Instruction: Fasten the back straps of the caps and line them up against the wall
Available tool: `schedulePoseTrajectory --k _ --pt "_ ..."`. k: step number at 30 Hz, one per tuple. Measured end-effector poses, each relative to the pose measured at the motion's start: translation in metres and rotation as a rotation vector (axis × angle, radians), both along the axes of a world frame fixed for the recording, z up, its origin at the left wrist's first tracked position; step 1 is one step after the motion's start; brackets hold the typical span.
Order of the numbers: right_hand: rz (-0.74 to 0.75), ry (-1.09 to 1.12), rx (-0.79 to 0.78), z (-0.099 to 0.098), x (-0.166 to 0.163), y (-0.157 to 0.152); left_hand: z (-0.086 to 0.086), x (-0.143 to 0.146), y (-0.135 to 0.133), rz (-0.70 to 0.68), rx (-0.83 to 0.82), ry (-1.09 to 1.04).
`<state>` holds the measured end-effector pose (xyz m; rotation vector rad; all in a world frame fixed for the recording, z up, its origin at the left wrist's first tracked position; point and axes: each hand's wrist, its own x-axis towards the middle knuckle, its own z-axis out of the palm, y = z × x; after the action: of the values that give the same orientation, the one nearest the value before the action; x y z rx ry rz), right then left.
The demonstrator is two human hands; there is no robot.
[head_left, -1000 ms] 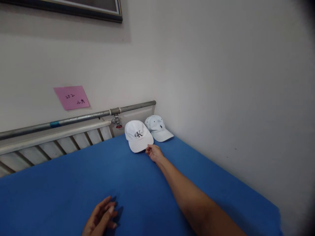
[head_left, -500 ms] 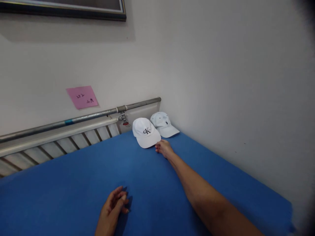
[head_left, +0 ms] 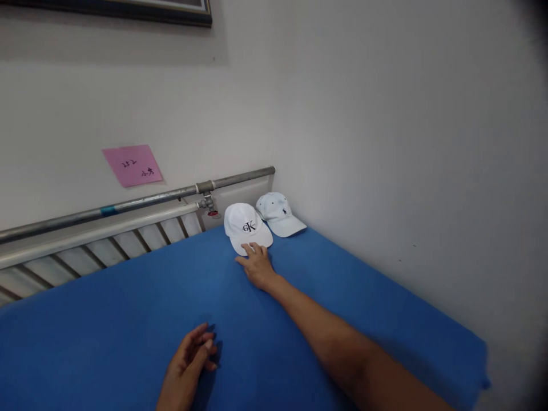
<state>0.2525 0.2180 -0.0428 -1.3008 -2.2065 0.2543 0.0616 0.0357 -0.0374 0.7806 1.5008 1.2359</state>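
Observation:
A white baseball cap (head_left: pixel 240 220) with dark letters on its front sits at the far corner of the blue-covered surface. Its brim points toward me. My right hand (head_left: pixel 258 266) is at the front of that brim, fingers spread, the fingertips over or against its edge. Close behind on the right stands a pale, light-blue-tinted cap (head_left: pixel 274 206) with a small dark emblem, its brim facing right. Lower down, my left hand (head_left: pixel 190 359) rests on the blue cover with fingers loosely curled and apart, holding nothing.
A blue cover (head_left: pixel 128 331) spreads over the surface, bounded by a wall on the right. Along the back run a white radiator (head_left: pixel 141 237), a metal pipe (head_left: pixel 149 201) and a valve with a red handle (head_left: pixel 212 213). A pink note (head_left: pixel 132 165) and a picture frame (head_left: pixel 171 14) are on the wall.
My right hand has shifted left from the brim's right corner to its front, and its fingers have spread. My left hand and both caps keep their places; the view has turned slightly.

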Motion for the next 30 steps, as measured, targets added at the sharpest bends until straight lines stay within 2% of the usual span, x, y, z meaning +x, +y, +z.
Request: schedulePoseTrajectory --k 7,15,19,25,27,30 --pt "-0.070 -0.259 0.042 -0.005 0.009 0.007 0.001 0.000 -0.001 -0.014 -0.017 0.035" --pt "-0.125 -0.295 0.076 -0.006 0.014 0.000 -0.003 -0.001 -0.001 -0.031 0.038 0.026" --pt "-0.120 -0.308 0.075 -0.001 0.015 -0.013 -0.007 -0.002 0.002 -0.057 0.084 0.012" --pt "0.032 -0.284 0.079 -0.001 -0.003 -0.062 0.000 0.011 0.000 -0.056 0.164 -0.018" --pt "0.107 -0.252 0.086 -0.008 -0.014 -0.079 0.003 0.014 0.000 -0.046 0.162 -0.031" --pt "0.249 -0.188 0.216 -0.027 -0.030 -0.097 0.001 0.009 0.003 0.035 0.143 -0.031"
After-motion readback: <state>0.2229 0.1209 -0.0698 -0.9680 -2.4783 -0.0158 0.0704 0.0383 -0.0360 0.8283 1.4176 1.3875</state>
